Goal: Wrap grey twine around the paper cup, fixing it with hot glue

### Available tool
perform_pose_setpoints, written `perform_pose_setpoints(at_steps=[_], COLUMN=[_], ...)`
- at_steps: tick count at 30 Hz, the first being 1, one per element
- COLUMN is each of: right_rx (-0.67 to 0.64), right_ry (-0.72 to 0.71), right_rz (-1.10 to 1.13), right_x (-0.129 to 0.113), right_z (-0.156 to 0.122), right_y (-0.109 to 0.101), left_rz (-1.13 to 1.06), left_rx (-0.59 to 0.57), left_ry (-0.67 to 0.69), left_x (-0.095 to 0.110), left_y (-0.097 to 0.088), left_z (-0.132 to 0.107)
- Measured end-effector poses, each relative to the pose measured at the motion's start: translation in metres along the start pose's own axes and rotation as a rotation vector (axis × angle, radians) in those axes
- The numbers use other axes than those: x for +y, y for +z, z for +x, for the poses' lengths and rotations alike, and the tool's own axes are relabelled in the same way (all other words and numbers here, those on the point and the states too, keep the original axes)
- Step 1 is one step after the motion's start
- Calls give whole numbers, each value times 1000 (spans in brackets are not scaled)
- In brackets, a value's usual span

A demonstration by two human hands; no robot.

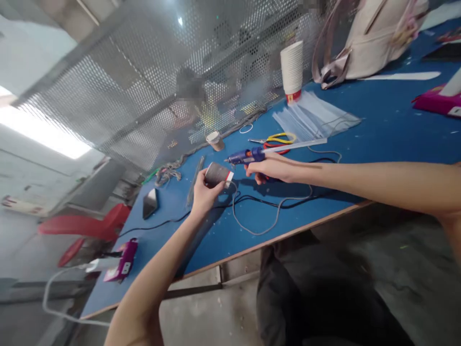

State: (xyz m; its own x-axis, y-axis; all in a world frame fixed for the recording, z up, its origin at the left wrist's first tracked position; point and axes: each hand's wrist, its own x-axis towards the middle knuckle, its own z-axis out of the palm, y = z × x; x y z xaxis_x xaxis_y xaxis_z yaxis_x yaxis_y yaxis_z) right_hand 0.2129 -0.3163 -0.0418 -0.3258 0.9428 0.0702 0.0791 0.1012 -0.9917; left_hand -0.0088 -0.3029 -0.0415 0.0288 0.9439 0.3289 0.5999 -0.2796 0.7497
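My left hand (206,193) is closed around a paper cup (217,174) tilted on its side. Grey cord covers most of the cup's wall, and a white and red band shows at one end. From the cup a loose grey cord (256,234) loops over the table. In my right hand (270,168) is a blue hot glue gun (246,156), its nozzle pointing left, just above the cup and apart from it. A long clear glue stick (295,146) sticks out of the gun's back.
Behind the gun lie scissors with yellow handles (286,138) and a red-handled tool (276,147). Glue sticks (313,115), stacked paper cups (292,69), a small cup (215,141) and a backpack (370,43) are farther back. A phone (150,203) lies left; black cable (248,197) crosses the table.
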Motion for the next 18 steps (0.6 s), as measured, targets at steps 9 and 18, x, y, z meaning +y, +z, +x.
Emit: perform_pose_setpoints(at_steps=[9,18], right_rx=[53,54], right_ry=[-194,-208], right_rz=[-273,-444], right_x=[-12,1], right_z=[-16,-24], right_y=[21,26], left_rz=[-4,-43], left_rx=[55,180], left_ry=[1,-52], left_x=[-10,-7], left_y=[-14,-4], left_z=[5,-17])
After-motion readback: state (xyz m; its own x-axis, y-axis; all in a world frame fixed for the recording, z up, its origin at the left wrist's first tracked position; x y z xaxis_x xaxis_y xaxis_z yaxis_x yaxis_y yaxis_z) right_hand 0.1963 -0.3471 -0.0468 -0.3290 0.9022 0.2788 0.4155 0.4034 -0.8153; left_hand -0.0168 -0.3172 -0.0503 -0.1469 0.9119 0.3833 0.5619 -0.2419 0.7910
